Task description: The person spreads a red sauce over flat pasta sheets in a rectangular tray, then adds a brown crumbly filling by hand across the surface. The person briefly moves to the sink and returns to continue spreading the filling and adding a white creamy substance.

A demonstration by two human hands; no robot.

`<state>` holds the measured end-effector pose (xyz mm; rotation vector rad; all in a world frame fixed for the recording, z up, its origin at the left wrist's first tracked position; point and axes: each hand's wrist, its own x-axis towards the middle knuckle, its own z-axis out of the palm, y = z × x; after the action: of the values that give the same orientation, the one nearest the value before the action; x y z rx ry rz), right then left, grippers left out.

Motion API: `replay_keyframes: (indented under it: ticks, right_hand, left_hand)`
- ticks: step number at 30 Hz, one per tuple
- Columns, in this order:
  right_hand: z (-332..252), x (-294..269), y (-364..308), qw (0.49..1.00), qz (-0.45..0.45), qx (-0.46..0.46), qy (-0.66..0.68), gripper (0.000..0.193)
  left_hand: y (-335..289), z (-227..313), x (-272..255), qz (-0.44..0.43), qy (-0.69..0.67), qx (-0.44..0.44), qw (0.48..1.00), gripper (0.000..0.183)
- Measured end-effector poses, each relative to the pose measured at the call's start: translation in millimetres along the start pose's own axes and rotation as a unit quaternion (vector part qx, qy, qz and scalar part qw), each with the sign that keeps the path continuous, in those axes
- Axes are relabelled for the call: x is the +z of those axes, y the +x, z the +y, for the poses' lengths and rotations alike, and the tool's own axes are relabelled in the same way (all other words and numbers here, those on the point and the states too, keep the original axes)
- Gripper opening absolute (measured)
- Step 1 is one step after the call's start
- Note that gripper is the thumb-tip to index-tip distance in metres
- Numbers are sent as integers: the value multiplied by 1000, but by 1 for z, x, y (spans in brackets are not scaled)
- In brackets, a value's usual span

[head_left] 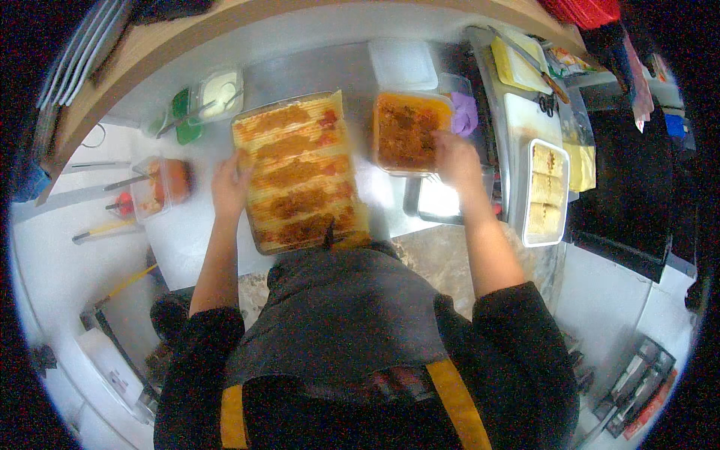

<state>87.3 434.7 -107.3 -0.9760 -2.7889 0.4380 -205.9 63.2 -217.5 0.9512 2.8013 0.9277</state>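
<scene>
A rectangular tray (355, 221) lies in front of me, with baking paper showing along its right side. It holds ridged, pale yellow sheets, likely pasta, with several bands of brown-red minced filling (300, 174) across them. At the tray's left edge, my left hand (231, 184) is closed on the rim. My right hand (456, 159) is over the right side of a clear tub (409, 171) of brown-red mince sauce (405, 131). Its fingers are curled and slightly blurred, and whatever they hold is hidden.
Left of the tray stand a white cream tub (219, 97) with a utensil and a red sauce container (166, 187). At right are a white dish of pale rolls (546, 193), a cutting board (525, 112), a knife (551, 82) and a purple cloth (464, 112). A wooden shelf (247, 26) overhangs the back.
</scene>
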Motion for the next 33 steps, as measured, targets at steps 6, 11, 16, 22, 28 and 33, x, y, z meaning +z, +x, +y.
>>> replay_keyframes:
  ticks: [6, 11, 16, 22, 28, 33]
  right_hand:
    - [2, 9, -15, 999, -32, -27, -3, 27]
    - [-2, 25, -13, 995, -27, 43, 90, 28]
    - [0, 37, -7, 966, -57, 144, 208, 27]
    - [14, 8, -16, 923, -106, 197, 312, 30]
    - [17, -13, -17, 965, -2, 139, 223, 30]
    - [10, -4, -5, 977, -7, 126, 171, 26]
  left_hand:
    - [-16, 4, -9, 8, -10, -29, 999, 45]
    - [-19, -5, -7, 47, 13, -3, 999, 46]
    - [-23, 3, -4, 27, -4, -23, 999, 46]
    - [-26, 7, -2, 23, 1, -42, 999, 46]
    - [-28, 4, -10, 26, 2, -35, 999, 46]
    - [-28, -1, -12, 36, -13, -36, 999, 45]
